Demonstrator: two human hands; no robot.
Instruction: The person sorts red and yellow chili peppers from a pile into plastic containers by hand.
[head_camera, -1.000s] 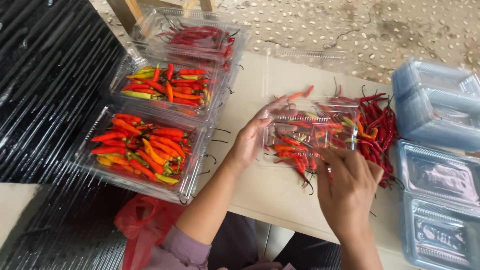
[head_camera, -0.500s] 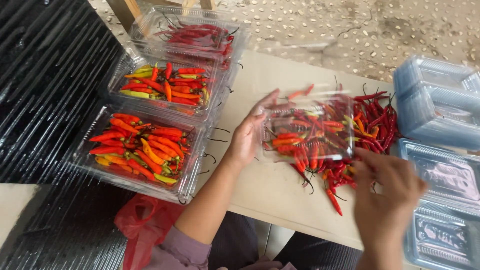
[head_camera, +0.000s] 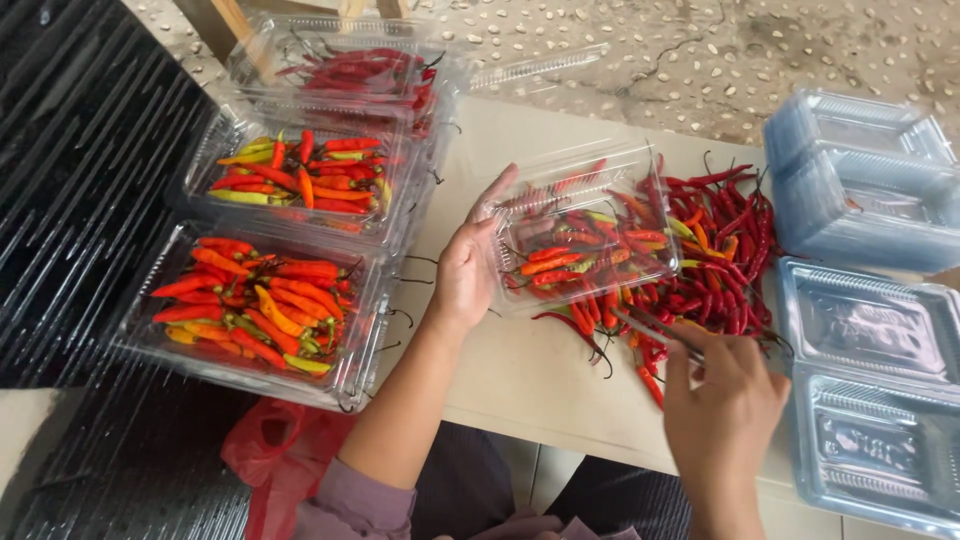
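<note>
Now the left hand (head_camera: 468, 268) grips the clear tray (head_camera: 590, 225), while the right hand (head_camera: 722, 400) pinches loose chillies (head_camera: 655, 325).

filled trays (head_camera: 270, 300) left, chilli pile (head_camera: 715, 250) centre, empty trays (head_camera: 870, 330) right

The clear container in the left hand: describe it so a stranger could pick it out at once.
On the pale table, beside the loose chilli pile, the left hand tilts a clear plastic container by its near end. Unlike the three filled containers lined up on the left, it holds only a few chillies, and unlike the empty stacked trays on the right, it is being held.
</note>
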